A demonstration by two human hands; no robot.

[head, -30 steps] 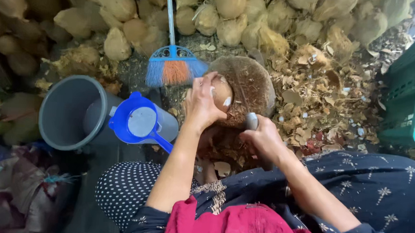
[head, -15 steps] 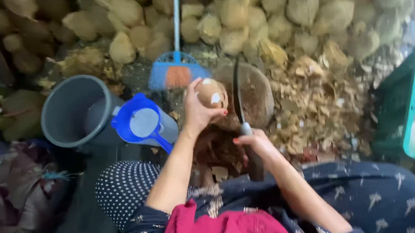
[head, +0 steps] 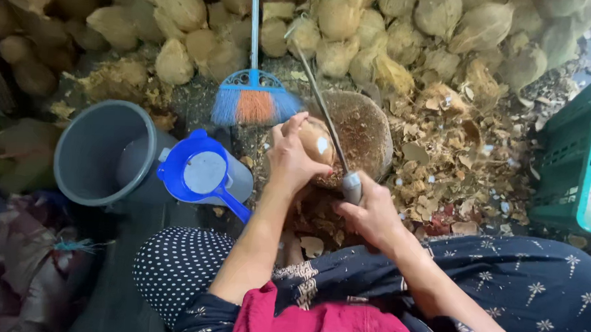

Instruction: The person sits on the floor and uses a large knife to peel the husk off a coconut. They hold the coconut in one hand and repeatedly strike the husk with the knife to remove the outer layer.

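My left hand [head: 289, 155] grips a brown coconut [head: 318, 143] with a small white chipped spot, holding it on a round wooden chopping block [head: 368, 133]. My right hand [head: 372, 214] is shut on the handle of a long knife [head: 320, 103]. Its thin blade rises up and away over the coconut, just right of it. Both forearms reach forward from my lap, over dark patterned trousers and a red cloth.
A grey bucket [head: 101, 152] and a blue strainer jug [head: 204, 175] stand left. A blue broom [head: 253, 96] lies behind the block. Husked coconuts [head: 182, 8] are piled along the back, shell scraps [head: 457, 161] litter the right, and a green crate [head: 576, 157] stands at the right edge.
The knife has swung up from low beside the block to a raised position over the coconut. My left hand stays on the coconut, turning it slightly.
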